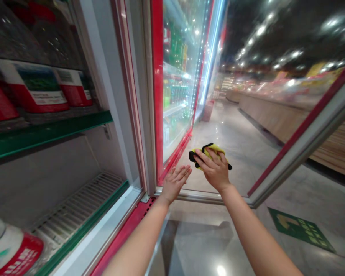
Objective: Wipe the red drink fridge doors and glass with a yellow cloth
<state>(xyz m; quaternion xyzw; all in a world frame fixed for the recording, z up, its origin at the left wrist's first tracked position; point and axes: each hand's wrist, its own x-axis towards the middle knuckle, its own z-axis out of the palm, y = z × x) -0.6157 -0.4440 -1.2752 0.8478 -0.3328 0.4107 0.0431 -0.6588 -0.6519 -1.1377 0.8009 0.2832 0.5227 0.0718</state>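
Note:
An open glass fridge door [207, 194] with a grey and red frame stands in front of me. My right hand [216, 168] presses a folded yellow cloth with black edging [218, 148] against the lower part of the glass, its fingers laid over the cloth. To its left, my left hand [174, 183] is held with fingers stretched out near the lower hinge-side corner of the door. It holds nothing. Whether its fingers touch the glass or frame, I cannot tell.
At left, the fridge has large bottles with red and white labels [40, 86] on a green-edged shelf [51, 130], and a white wire rack [77, 207] below. Another drinks fridge [175, 88] shows through the glass. A wooden counter [276, 111] stands across the aisle; a green floor sign [301, 229] lies at right.

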